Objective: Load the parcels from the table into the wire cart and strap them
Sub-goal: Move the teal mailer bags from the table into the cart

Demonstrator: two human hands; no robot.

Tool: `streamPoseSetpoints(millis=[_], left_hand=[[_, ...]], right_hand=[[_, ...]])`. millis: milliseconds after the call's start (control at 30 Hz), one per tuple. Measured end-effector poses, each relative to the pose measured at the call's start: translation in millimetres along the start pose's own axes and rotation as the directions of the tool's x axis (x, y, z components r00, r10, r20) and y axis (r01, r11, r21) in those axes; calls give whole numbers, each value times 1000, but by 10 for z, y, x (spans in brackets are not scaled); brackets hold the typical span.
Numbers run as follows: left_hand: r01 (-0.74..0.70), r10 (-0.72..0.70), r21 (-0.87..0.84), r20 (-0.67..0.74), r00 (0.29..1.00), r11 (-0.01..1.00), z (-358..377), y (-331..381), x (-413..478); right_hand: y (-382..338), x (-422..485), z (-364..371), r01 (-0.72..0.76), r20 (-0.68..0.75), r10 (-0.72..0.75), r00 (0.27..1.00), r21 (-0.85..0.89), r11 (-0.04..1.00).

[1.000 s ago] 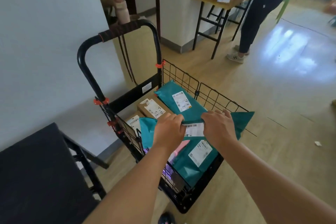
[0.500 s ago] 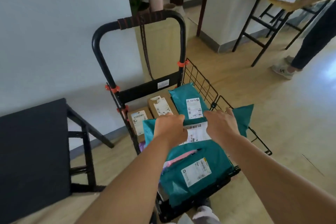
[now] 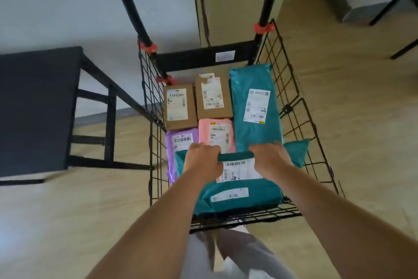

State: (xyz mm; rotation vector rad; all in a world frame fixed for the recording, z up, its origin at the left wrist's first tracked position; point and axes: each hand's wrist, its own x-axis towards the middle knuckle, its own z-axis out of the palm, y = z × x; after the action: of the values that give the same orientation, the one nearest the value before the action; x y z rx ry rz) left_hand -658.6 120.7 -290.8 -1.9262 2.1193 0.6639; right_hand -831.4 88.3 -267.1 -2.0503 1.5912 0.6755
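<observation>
While left grip and right grip clutch teal parcel in wire cart, barcode label unreadable (blurred).

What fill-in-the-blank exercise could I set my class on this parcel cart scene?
1. The left hand and the right hand grip a ____ parcel at the near end of the wire cart.
2. The pink mailer lies between the long teal mailer and a ____ mailer.
3. Left of the cart stands a ____ table.

Missing words: teal; purple; black.
</observation>
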Motion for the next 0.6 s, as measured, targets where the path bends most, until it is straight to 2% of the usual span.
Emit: streamPoseSetpoints(millis=[200,300,500,600], left_hand=[[113,-97,-81,182,978,990,560,-109,24],[148,-130,-76,204,970,986,785,-153,16],[180,-170,-36,185,968,983,1113,-179,120],[171,-171,17,188,967,985,1214,-220,197]], right_hand=[[4,345,505,85,196,-85,977,11,996],[5,437,731,113,269,-112,956,10,994],[26,656,1031,122,287,-114,951,-11,992],[10,764,1107,146,222,-130,966,-58,988]])
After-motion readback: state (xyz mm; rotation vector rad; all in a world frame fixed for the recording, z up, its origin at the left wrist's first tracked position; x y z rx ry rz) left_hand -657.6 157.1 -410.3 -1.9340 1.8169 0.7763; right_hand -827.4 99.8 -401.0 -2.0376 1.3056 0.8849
